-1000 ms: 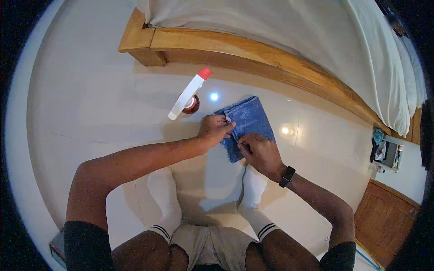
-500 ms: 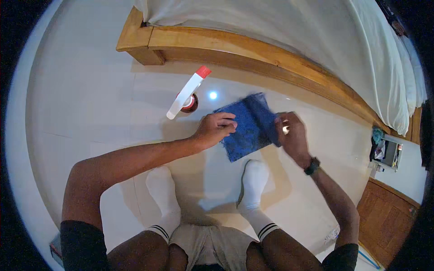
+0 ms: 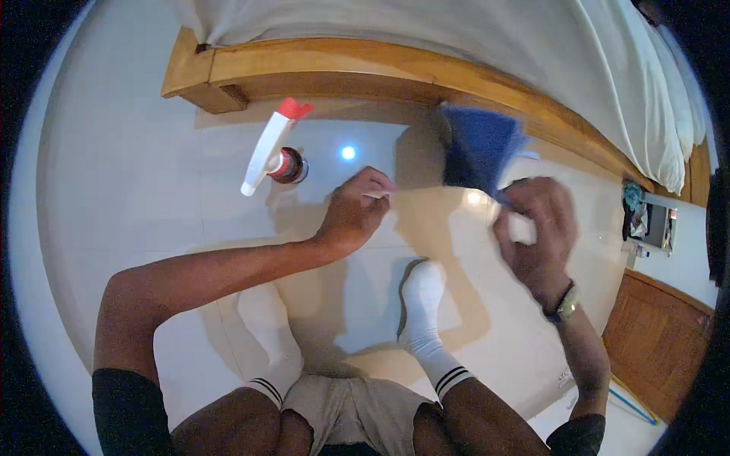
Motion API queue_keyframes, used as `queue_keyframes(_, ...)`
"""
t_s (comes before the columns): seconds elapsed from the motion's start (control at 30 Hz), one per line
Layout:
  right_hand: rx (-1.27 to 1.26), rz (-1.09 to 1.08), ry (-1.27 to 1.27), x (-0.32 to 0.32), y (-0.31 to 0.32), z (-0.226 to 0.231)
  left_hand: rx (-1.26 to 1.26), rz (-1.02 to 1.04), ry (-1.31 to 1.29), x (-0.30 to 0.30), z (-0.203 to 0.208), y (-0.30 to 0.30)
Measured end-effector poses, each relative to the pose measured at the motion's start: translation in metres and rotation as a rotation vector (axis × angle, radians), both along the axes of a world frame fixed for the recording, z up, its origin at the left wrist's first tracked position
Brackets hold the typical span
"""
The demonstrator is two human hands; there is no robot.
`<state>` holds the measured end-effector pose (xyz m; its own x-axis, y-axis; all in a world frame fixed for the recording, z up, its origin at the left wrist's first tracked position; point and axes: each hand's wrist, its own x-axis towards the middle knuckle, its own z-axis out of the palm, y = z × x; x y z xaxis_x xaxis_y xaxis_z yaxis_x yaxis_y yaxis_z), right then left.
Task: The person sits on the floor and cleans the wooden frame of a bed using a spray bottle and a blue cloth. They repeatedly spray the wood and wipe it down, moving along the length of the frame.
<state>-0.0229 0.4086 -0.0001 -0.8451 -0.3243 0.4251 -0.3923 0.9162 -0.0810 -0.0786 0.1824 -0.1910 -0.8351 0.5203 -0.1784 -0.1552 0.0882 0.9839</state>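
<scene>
My right hand (image 3: 536, 232), blurred by motion and with a watch on its wrist, pinches one corner of a blue cloth (image 3: 479, 144). Raised off the floor, the cloth hangs out from the fingertips towards the bed. My left hand (image 3: 357, 213) is apart from the cloth, its fingers curled together over the floor; a pale sliver shows at the fingertips, too small to name. Left of that hand is a spray bottle (image 3: 291, 166) with a dark red-brown body, a white spray head and a red nozzle.
Along the far side runs a wooden bed frame (image 3: 327, 64) under a white sheet (image 3: 456, 26). My two white-socked feet (image 3: 422, 304) rest on the pale tiled floor (image 3: 137, 175). At the right are a wooden panel (image 3: 658, 327) and a thin blue stick (image 3: 633, 406).
My right hand has lifted the cloth and swung it up and to the right. The left hand has come off the cloth and stayed nearly in place. The view has shifted slightly.
</scene>
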Motion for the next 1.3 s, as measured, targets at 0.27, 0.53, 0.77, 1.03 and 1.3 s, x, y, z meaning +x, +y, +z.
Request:
queue_keyframes(0.27,0.076,0.313,-0.425,0.082,-0.057,-0.098,-0.178,0.102,0.407,0.019,0.031,-0.025)
queue_keyframes(0.53,-0.118,0.248,-0.760,0.094,-0.073,-0.099,-0.270,-0.876,0.881,0.010,0.036,-0.087)
queue_keyframes(0.77,-0.694,-0.309,-0.824,0.073,-0.050,-0.117,-0.352,-0.419,0.244,0.022,0.038,-0.064)
queue_keyframes(1.03,-0.484,-0.421,-0.655,0.036,-0.013,-0.137,-0.359,-0.133,0.345,-0.007,0.013,-0.009)
queue_keyframes(1.3,-0.318,-0.376,-0.596,0.026,-0.002,-0.143,-0.270,-0.114,0.254,-0.032,-0.001,0.002)
